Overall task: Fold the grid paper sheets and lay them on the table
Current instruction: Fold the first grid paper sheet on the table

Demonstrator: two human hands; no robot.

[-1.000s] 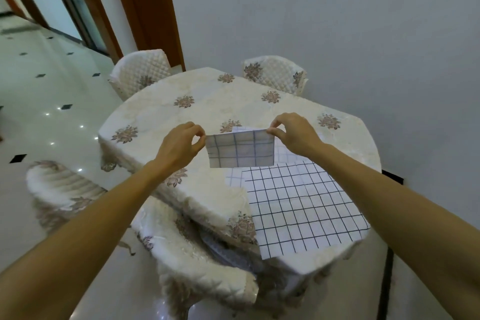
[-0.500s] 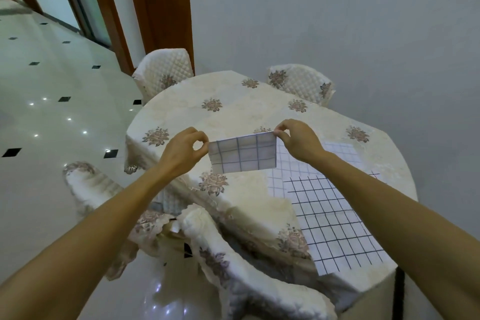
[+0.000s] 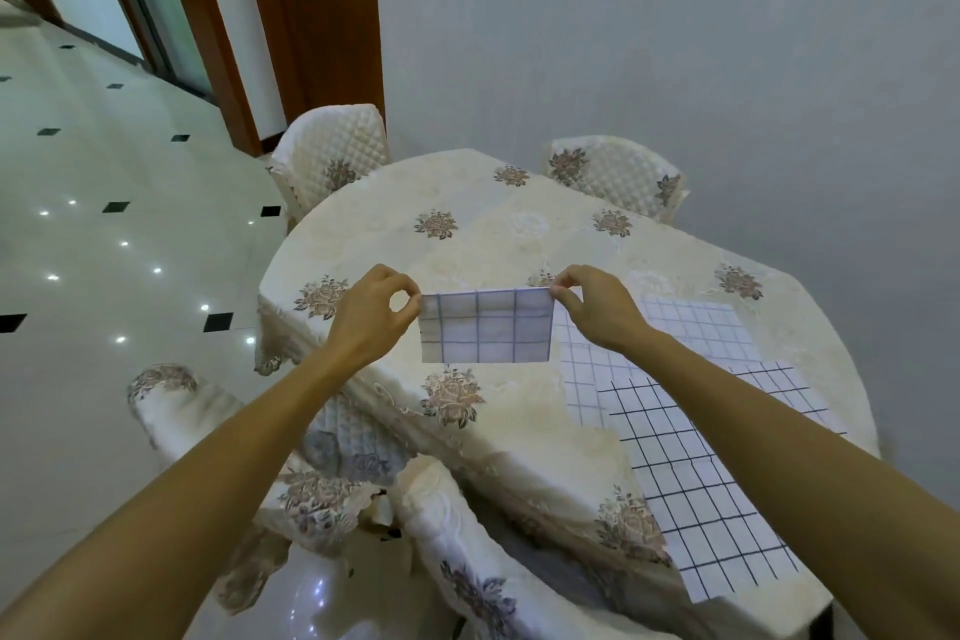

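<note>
A small folded grid paper (image 3: 485, 326) hangs in the air above the table, held by its two upper corners. My left hand (image 3: 371, 314) pinches the left corner and my right hand (image 3: 597, 309) pinches the right one. On the table (image 3: 483, 244), to the right, lie unfolded grid paper sheets (image 3: 691, 473), overlapping one another. The nearest of them reaches over the table's front edge. My right forearm covers part of these sheets.
The round table wears a cream cloth with flower motifs. Quilted chairs stand at the far left (image 3: 332, 156), the far right (image 3: 618, 172) and near the front (image 3: 457, 535). A grey wall rises behind; glossy tiled floor (image 3: 104, 250) lies to the left.
The view has swung left, so the table and flat sheets sit further right. Both hands still hold the folded paper, now a little further left of the flat sheets.
</note>
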